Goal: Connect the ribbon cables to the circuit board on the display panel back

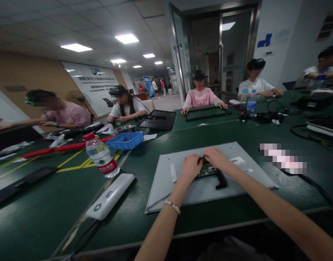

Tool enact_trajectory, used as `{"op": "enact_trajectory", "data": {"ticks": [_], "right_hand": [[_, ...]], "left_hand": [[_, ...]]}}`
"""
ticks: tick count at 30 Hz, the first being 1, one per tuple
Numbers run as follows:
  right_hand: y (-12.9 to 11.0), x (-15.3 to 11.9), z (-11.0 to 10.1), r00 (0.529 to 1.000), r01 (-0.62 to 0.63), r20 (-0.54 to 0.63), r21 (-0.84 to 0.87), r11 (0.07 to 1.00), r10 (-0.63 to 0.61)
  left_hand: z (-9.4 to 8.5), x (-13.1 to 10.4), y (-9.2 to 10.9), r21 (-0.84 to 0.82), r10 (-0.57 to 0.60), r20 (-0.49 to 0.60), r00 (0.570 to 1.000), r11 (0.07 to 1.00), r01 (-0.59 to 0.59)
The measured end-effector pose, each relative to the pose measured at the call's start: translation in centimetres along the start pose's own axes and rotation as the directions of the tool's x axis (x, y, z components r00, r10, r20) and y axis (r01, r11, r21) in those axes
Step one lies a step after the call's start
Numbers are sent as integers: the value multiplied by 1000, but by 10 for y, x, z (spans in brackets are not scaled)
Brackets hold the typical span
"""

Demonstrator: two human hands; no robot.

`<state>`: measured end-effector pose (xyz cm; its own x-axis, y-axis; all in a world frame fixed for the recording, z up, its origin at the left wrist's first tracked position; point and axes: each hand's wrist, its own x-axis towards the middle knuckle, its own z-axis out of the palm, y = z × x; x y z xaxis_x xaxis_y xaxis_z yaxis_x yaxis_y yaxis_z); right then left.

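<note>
A flat grey display panel (158,188) lies on the green table in front of me. Near its middle is a green circuit board (208,169) with a black plastic bracket (221,181) around part of it. My left hand (192,166) is closed at the board's left side, fingertips on a dark part of the bracket. My right hand (216,156) is closed at the far edge, pinching the same black part close to the left fingertips. Fingers cover much of the board's far side, so the exact grip is partly hidden.
Left of the panel stand a water bottle (102,156), a white power bank (110,197) with a cable and a blue tray (125,140). A blurred pink object (283,158) lies to the right. Across the table, a person in pink holds a black frame (207,117).
</note>
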<state>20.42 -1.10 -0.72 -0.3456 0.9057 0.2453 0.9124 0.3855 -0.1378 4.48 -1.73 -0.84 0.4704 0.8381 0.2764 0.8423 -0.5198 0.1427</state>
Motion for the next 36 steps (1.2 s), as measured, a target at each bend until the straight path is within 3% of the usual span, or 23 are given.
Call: {"op": "enact_trajectory", "data": {"ticks": [5, 14, 20, 25, 30, 36], "right_hand": [[1, -1, -2, 998, -31, 51, 71, 997, 27], [15, -1, 4, 999, 6, -34, 220, 975, 1], [47, -19, -21, 998, -33, -39, 295, 955, 46], [82, -55, -32, 992, -128, 25, 332, 935, 126], [101, -78, -22, 974, -225, 74, 468, 855, 216], [98, -70, -2, 980, -197, 112, 504, 841, 162]], "left_hand": [[0, 0, 1, -6, -21, 11, 1000, 1000, 21], [-4, 0, 4, -28, -8, -9, 1000, 1000, 8], [-4, 0, 5, -12, -62, -43, 997, 998, 62], [-2, 1, 6, -61, 2, -65, 998, 998, -6], [-5, 0, 13, -125, 47, -25, 999, 991, -49], [-11, -4, 24, -122, 128, -23, 991, 984, -130]]}}
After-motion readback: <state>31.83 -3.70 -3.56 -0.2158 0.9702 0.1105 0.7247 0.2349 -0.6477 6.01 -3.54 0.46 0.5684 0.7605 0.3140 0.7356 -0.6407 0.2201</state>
